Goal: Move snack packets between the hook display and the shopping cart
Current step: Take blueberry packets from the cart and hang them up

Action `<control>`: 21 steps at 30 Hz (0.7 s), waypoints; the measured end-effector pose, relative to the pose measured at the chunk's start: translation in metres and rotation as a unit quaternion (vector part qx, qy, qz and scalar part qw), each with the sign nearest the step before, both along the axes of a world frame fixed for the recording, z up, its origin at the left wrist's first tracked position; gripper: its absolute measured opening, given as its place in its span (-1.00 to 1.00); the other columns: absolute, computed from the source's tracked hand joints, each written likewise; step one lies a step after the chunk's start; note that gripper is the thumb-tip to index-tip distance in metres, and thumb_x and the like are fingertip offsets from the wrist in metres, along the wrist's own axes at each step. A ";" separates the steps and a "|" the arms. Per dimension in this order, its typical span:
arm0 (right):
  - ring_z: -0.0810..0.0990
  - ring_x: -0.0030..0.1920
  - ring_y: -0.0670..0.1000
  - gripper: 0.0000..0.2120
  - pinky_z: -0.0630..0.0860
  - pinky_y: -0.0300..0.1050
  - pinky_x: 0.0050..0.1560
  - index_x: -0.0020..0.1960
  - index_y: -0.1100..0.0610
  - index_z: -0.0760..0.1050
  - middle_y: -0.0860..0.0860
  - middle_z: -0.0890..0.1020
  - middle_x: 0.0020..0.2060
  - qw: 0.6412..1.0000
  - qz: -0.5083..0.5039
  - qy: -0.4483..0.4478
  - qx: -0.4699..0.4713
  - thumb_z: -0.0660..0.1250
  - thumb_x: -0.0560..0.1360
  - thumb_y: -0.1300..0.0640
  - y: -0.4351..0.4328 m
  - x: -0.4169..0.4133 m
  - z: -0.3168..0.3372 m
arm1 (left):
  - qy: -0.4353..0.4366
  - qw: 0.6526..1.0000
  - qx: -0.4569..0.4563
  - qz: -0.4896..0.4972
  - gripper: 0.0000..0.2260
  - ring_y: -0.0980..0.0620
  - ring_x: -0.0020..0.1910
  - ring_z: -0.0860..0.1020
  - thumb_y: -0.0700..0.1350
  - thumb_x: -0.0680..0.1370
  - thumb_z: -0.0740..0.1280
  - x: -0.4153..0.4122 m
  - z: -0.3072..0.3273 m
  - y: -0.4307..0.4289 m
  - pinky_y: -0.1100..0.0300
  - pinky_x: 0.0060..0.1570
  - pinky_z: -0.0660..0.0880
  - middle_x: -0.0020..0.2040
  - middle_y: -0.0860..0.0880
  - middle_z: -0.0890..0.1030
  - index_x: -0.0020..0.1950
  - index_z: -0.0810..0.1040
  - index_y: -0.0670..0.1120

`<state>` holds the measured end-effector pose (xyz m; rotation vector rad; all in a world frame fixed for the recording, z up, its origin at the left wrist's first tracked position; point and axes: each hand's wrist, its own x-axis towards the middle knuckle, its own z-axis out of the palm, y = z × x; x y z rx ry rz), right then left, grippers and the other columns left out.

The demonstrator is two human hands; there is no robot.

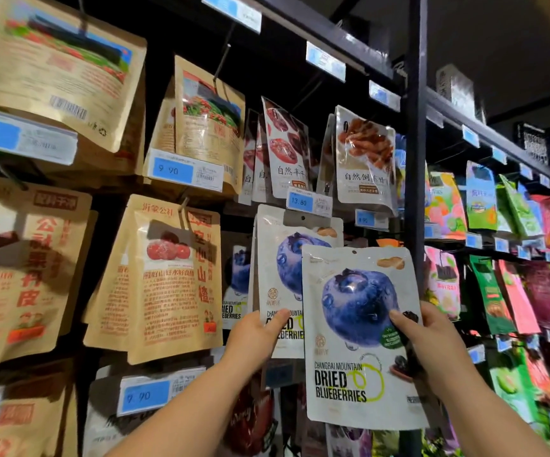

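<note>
– Hands first: what was each one doing?
– Well, the right hand (431, 338) held a loose dried blueberries packet (356, 324) by its right edge, with the thumb curled onto the front. The pouch was upright and raised before the hanging rows. The left hand (257, 334) pinched the lower edge of a hanging blueberry packet (280, 258), thumb on its printed face. That one hung on its peg (303, 218), with more of the same behind it.
– And how did the two packets sit?
– The held one was in front and overlapped the hanging one's lower right part; whether they touched I couldn't tell. A 13.80 price tag (309, 202) sat just above the hanging packet. Brown kraft pouches (164, 278) hung to the left, and a dark upright post (417, 127) stood behind the held packet's right side, with bright coloured packets (511, 291) beyond it
</note>
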<state>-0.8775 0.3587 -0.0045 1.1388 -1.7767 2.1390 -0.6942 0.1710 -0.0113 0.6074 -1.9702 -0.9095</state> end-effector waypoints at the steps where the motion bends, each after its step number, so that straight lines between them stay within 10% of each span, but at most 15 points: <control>1: 0.68 -0.10 0.16 -0.93 0.60 0.19 0.04 -0.04 0.04 0.59 0.02 0.72 -0.19 1.000 0.003 -0.004 -0.003 0.40 0.52 0.19 0.000 0.000 0.000 | 0.001 1.000 0.003 -0.002 -0.62 -0.02 0.20 0.54 0.16 0.58 0.22 -0.001 0.001 -0.001 0.15 0.18 0.45 0.23 0.01 0.60 0.29 0.54 -0.01; 10: 0.68 -0.08 0.05 -0.89 0.54 -0.07 -0.11 0.01 0.03 0.60 -0.02 0.72 -0.14 1.000 0.007 0.017 0.000 0.38 0.53 0.20 -0.008 0.003 0.004 | 0.054 0.997 0.056 0.010 -0.64 -0.04 0.13 0.57 0.12 0.57 0.26 -0.005 -0.001 -0.009 0.13 0.17 0.48 0.17 -0.03 0.62 0.24 0.57 -0.07; 15: 0.69 -0.03 0.11 -0.88 0.59 0.15 0.10 0.04 0.04 0.60 0.01 0.73 -0.10 1.000 0.021 -0.015 -0.008 0.40 0.52 0.19 -0.016 0.001 0.006 | 0.028 0.997 0.035 0.060 -0.66 -0.04 0.15 0.55 0.12 0.57 0.27 -0.006 0.000 -0.011 0.19 0.04 0.44 0.19 -0.02 0.61 0.26 0.53 -0.03; 21: 0.69 -0.04 0.10 -0.88 0.59 0.14 0.10 0.03 0.03 0.60 0.02 0.73 -0.09 0.998 0.052 -0.031 -0.023 0.39 0.52 0.19 -0.024 0.006 0.010 | 0.142 0.983 -0.054 0.105 -0.44 -0.07 0.30 0.41 -0.10 0.54 0.35 -0.005 -0.007 -0.007 -0.04 0.29 0.40 0.36 -0.08 0.34 0.44 0.13 -0.06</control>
